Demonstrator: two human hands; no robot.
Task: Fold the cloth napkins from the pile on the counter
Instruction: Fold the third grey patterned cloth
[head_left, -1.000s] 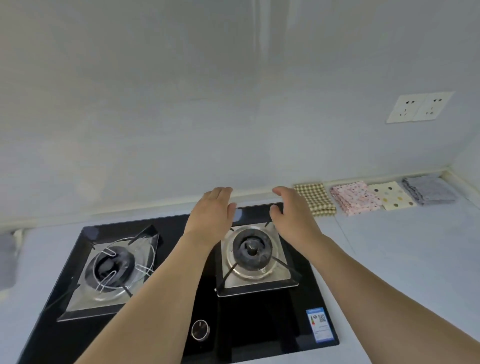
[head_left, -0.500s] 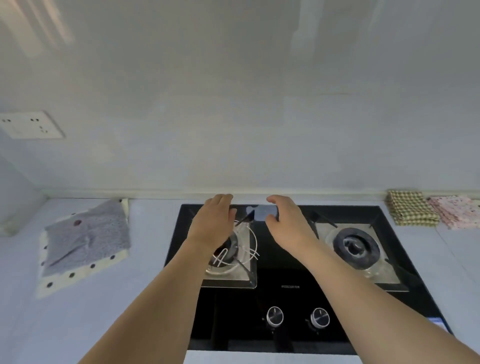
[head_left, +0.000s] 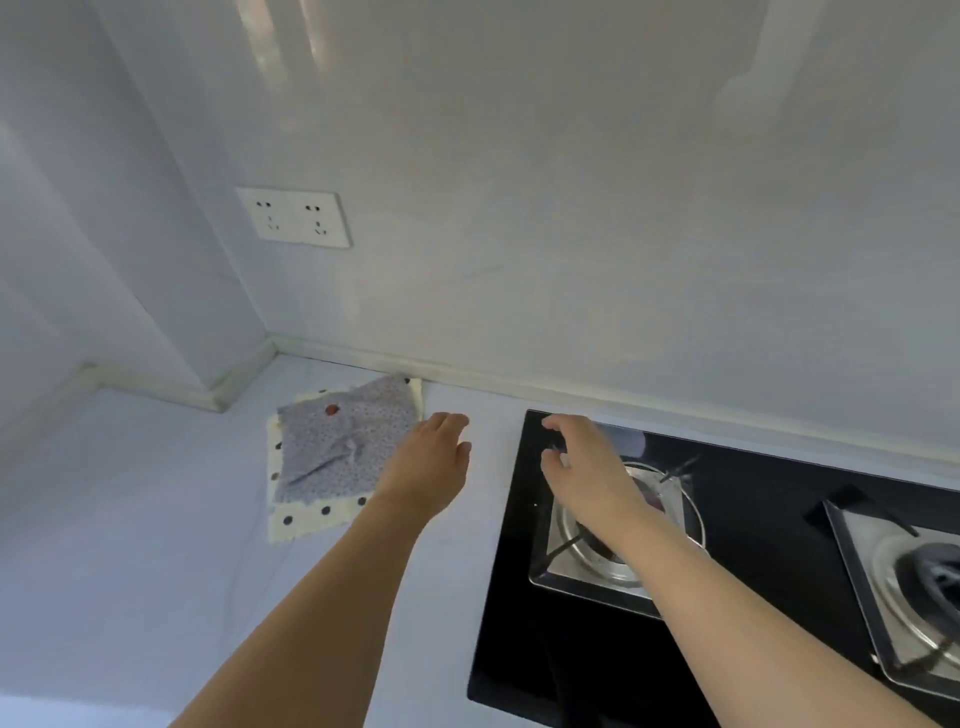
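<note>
A small pile of unfolded napkins lies on the pale counter (head_left: 130, 519) near the back wall, left of the stove. On top is a grey speckled napkin (head_left: 343, 441), slightly rumpled; under it a cream napkin with dark dots (head_left: 317, 514) shows at the front and left edges. My left hand (head_left: 431, 467) reaches out with relaxed fingers just right of the pile, its wrist over the pile's right edge, holding nothing. My right hand (head_left: 582, 467) hovers over the stove's left burner, fingers loosely spread and empty.
A black glass gas stove (head_left: 519, 597) with two steel burners (head_left: 623, 551) fills the right side. A double wall socket (head_left: 293, 215) sits above the counter corner. A wall corner juts out at the far left.
The view has swung left from the folded napkins on the right, past the stove, to the unfolded pile. Both empty hands moved left with it; my left hand now reaches the pile.
</note>
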